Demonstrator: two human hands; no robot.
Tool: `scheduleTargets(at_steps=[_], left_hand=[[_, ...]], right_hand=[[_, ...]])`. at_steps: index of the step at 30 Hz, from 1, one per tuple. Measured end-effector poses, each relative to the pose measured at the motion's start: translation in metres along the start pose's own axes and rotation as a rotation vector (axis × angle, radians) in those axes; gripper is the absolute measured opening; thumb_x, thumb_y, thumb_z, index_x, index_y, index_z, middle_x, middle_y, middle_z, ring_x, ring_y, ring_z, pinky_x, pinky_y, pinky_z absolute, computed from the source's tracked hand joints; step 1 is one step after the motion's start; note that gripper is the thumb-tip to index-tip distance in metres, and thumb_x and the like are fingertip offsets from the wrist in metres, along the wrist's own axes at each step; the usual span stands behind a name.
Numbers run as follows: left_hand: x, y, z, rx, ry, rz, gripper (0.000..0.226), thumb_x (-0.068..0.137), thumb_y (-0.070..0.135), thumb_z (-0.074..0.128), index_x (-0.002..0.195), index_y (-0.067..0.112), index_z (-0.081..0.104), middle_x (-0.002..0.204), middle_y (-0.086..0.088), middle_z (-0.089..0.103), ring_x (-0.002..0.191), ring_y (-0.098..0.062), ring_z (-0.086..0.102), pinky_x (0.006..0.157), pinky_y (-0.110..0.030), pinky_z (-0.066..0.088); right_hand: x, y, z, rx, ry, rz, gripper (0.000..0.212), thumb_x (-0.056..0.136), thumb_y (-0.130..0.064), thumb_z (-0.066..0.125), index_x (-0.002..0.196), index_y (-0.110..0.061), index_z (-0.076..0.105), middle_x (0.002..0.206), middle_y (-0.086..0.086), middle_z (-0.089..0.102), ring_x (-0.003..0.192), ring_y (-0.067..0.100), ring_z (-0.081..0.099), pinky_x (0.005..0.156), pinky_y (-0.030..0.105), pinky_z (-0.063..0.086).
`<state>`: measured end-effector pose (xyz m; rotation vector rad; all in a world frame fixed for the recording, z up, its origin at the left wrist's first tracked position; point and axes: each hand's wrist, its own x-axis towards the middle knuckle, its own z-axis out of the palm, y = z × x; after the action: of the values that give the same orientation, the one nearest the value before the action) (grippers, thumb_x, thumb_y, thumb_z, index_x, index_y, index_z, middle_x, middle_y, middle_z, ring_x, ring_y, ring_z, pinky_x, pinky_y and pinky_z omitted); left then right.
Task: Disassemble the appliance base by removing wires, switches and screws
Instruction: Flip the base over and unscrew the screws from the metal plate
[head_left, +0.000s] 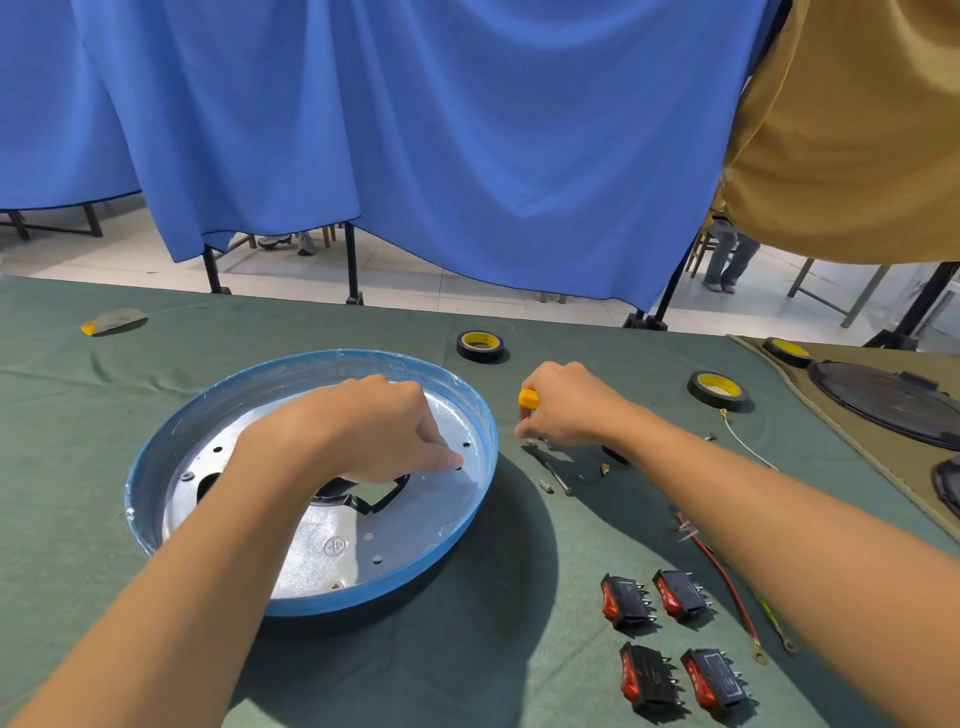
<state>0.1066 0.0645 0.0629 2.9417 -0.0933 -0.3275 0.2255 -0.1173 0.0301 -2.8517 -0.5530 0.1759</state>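
- Green cloth covers the table (104, 415); a blue curtain (415, 130) hangs at twelve o'clock.
- At nine o'clock of centre sits the appliance base (156, 467), open side up; screws look like the step in hand.
- Left hand (363, 431) curls its fingertips onto the plate at three o'clock; whether it pinches anything, I cannot tell.
- Right hand (566, 405) grips a yellow screwdriver (529, 399); next it probably must reach the remaining screw (187, 475) at nine o'clock, with the left forearm in the way.
- Four switches (623, 603) and a red wire (722, 577) lie at five o'clock; loose hardware (553, 470) lies nearer the rim.

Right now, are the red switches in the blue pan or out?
Out. Four switches lie on the green cloth beside the pan.
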Motion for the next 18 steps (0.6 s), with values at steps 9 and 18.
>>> scheduleTargets(at_steps=[9, 18], left_hand=[[-0.003, -0.004, -0.005, -0.008, 0.045, -0.013, 0.044, 0.089, 0.061, 0.052, 0.126, 0.039, 0.061, 0.113, 0.012, 0.063, 0.095, -0.013, 0.052, 0.082, -0.032, 0.042], [-0.010, -0.012, -0.010, -0.001, -0.006, -0.160, 0.039, 0.095, 0.056, 0.046, 0.109, 0.020, 0.053, 0.085, 0.006, 0.058, 0.078, -0.011, 0.054, 0.060, -0.024, 0.036]], right_hand=[[-0.042, -0.026, -0.035, 0.511, -0.304, 0.108, 0.047, 0.089, -0.052, 0.063, 0.091, -0.005, 0.059, 0.073, 0.015, 0.074, 0.037, 0.014, 0.020, 0.037, 0.018, 0.020], [-0.058, -0.052, -0.003, 0.675, -0.526, 0.226, 0.014, 0.093, -0.012, 0.051, 0.105, -0.009, 0.045, 0.084, 0.026, 0.073, 0.037, 0.011, 0.015, 0.038, 0.019, 0.013]])
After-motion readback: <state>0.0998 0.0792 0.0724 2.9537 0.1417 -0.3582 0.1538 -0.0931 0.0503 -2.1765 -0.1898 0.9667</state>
